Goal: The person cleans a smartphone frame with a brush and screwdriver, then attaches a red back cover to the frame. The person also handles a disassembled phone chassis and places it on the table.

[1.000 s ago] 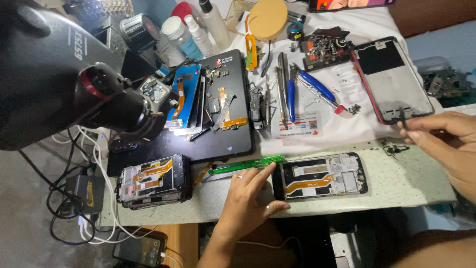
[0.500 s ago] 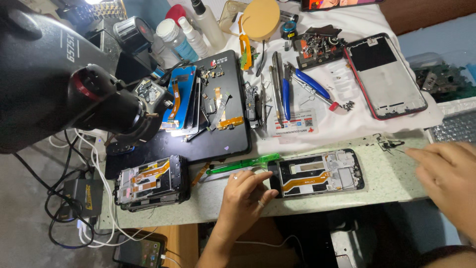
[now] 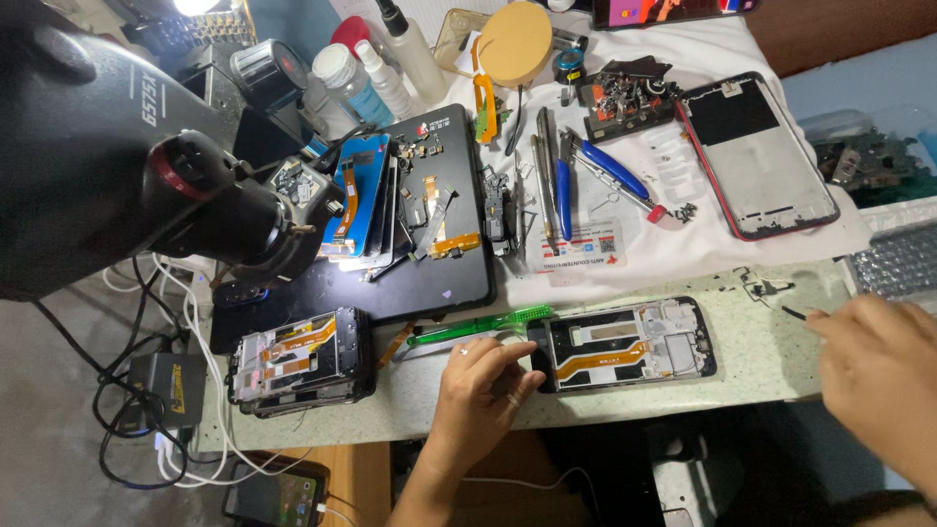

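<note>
**Steadying an opened phone on the bench**

The person is bracing an opened phone frame (image 3: 625,344) — back off, orange flex cable showing — on the pale speckled benchtop (image 3: 752,366). It is lying flat and lengthwise near the front edge, at about 5 o'clock from the black work mat (image 3: 390,293). The left hand (image 3: 478,390) is resting at the phone's 9 o'clock end, fingers bent and fingertips (image 3: 522,363) touching that short edge; it is pressing rather than clasping, closed round nothing. A green toothbrush (image 3: 478,325) is lying just beyond the knuckles, at 12 o'clock from the hand.

The right hand (image 3: 878,376) is hovering at 3 o'clock from the phone, apart from it, fingers loosely curled. A thin dark sliver is showing at its fingertips (too small and blurred to tell whether it is pinched or merely lying there).

By the look of it, the step in hand is disassembly work on this phone, with one hand anchoring. The next move is calling for the right hand to come in over the frame with fine control — while the left is keeping it from sliding.
</note>
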